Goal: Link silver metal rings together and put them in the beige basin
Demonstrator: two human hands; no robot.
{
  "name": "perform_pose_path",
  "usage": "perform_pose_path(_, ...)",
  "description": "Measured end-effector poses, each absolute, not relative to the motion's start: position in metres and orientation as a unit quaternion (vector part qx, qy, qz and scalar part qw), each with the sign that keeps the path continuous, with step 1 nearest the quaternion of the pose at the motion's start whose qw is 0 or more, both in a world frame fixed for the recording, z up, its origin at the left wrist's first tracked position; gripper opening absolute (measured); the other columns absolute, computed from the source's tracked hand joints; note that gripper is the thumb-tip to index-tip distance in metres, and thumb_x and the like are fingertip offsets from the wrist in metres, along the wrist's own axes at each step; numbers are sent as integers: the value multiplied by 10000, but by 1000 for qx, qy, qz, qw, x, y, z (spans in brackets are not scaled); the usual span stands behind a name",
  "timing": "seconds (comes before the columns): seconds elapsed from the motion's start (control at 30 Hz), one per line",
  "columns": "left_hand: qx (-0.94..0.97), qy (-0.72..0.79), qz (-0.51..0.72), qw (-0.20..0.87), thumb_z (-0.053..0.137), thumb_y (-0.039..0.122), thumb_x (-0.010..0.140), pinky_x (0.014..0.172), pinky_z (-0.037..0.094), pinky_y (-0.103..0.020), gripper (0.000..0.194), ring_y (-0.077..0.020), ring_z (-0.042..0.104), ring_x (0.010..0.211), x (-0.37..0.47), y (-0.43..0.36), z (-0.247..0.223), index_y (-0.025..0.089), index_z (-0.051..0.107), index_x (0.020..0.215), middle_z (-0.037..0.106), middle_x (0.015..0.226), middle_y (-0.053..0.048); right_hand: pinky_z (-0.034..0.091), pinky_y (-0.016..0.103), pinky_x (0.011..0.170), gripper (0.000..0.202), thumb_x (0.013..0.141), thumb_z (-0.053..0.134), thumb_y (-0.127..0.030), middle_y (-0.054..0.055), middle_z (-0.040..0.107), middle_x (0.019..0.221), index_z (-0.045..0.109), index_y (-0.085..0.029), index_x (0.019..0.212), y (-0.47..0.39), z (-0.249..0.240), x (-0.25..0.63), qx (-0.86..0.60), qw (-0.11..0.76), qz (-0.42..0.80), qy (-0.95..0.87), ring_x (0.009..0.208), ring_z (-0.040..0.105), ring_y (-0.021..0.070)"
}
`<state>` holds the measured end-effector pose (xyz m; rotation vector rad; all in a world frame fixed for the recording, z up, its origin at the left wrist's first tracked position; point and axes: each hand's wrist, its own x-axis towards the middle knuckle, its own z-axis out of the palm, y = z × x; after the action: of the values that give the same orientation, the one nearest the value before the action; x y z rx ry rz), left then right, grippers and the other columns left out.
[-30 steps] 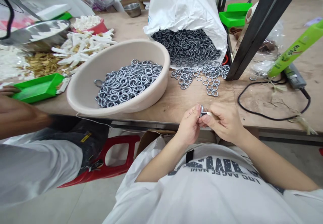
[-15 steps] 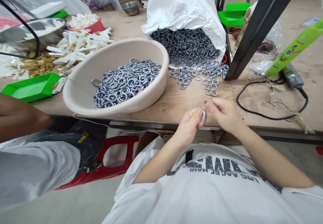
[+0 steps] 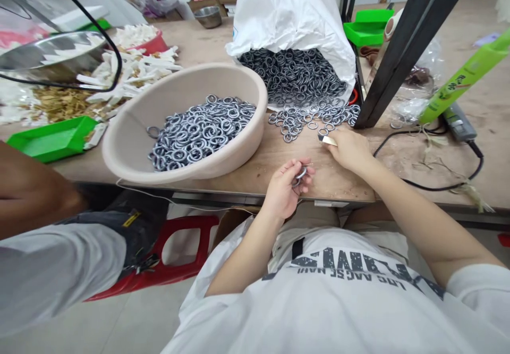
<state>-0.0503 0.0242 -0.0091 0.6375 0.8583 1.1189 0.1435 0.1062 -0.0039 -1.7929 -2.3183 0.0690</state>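
Above the table's front edge, my left hand (image 3: 280,192) is curled around grey metal rings (image 3: 302,172), held between thumb and fingers. My right hand (image 3: 351,148) is closed on a small flat blade (image 3: 327,140) with a shiny face and a dark end. Its fingers are at the near side of the loose grey rings (image 3: 292,123) spread on the table; whether they touch a ring is hidden. Behind these, more rings (image 3: 297,75) spill from the mouth of a white sack (image 3: 295,19). A beige basin (image 3: 115,149) holding a heap of similar rings stands left of my hands.
A dark metal post (image 3: 392,61) rises right of the sack. Further right lie a black cable (image 3: 430,188) and a tall green packet (image 3: 458,83). Green trays (image 3: 51,138) and white pieces (image 3: 135,72) are at left, where another person's arm (image 3: 35,194) rests.
My hands have moved apart. The right one has gone forward to the loose rings with the blade, while the left one has lowered slightly leftward and loosened its fingers around its rings.
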Motion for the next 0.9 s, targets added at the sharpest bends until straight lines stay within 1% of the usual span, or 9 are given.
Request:
perform_pose_path(0.07, 250, 395, 506, 725, 740, 373, 791, 471, 448, -172, 298, -101, 628, 665, -50, 29, -8, 142, 684, 972, 690, 886, -51, 433, 343, 782, 308, 974, 491, -396, 112, 644, 1157, 683, -236, 1156, 107, -6, 148, -601, 118, 37, -790, 1039, 622, 283)
perform_pose_path(0.17, 237, 402, 511, 722, 747, 397, 771, 447, 417, -164, 316, -91, 611, 649, -47, 36, -5, 139, 672, 937, 660, 859, -35, 423, 335, 748, 309, 969, 506, -421, 105, 610, 1171, 685, -244, 1149, 103, -8, 153, -591, 116, 49, -796, 966, 629, 261)
perform_pose_path(0.3, 296, 411, 526, 683, 786, 368, 734, 407, 285, -154, 308, -48, 468, 542, -39, 43, -2, 141, 656, 896, 557, 732, 19, 413, 328, 742, 291, 932, 577, -399, 92, 611, 1136, 682, -239, 1151, 98, -12, 158, -568, 135, 83, -808, 930, 623, 244)
perform_pose_path(0.4, 339, 430, 527, 650, 770, 364, 749, 413, 202, -167, 285, -43, 349, 501, -33, 46, -3, 145, 648, 886, 464, 645, 56, 418, 325, 782, 226, 911, 601, -342, 83, 635, 1063, 704, -207, 1060, 102, -17, 164, -560, 224, 125, -788, 934, 611, 228)
perform_pose_path(0.47, 378, 444, 522, 623, 756, 362, 763, 450, 229, -174, 268, -49, 339, 518, -29, 48, -5, 145, 646, 877, 467, 640, 57, 426, 326, 794, 193, 908, 590, -314, 73, 658, 975, 708, -184, 986, 106, -20, 170, -556, 290, 170, -760, 903, 603, 214)
perform_pose_path(0.53, 424, 450, 517, 592, 742, 353, 779, 534, 315, -176, 248, -60, 395, 579, -24, 49, -7, 141, 646, 863, 526, 686, 37, 442, 318, 757, 184, 899, 582, -300, 58, 671, 903, 700, -169, 951, 106, -21, 173, -559, 353, 235, -712, 831, 595, 193)
perform_pose_path(0.7, 510, 425, 520, 538, 675, 389, 860, 735, 399, -210, 268, -101, 494, 748, -7, 46, -9, 136, 645, 944, 604, 830, -3, 404, 230, 526, 275, 873, 646, -385, 26, 661, 941, 656, -206, 1082, 72, -12, 161, -489, 520, 436, -547, 627, 546, 105)
perform_pose_path(0.8, 533, 385, 500, 563, 563, 467, 935, 767, 409, -232, 322, -119, 511, 776, 1, 39, -10, 151, 620, 921, 593, 817, -10, 340, 204, 445, 319, 866, 678, -456, 1, 631, 835, 641, -235, 1094, 41, -8, 143, -428, 573, 512, -475, 591, 552, 97)
perform_pose_path(0.9, 527, 389, 509, 558, 527, 501, 950, 739, 407, -232, 367, -116, 488, 738, 4, 31, -9, 162, 587, 823, 544, 746, 2, 352, 212, 449, 331, 867, 686, -477, -22, 591, 704, 663, -227, 1081, 23, -8, 134, -419, 576, 527, -463, 550, 532, 98)
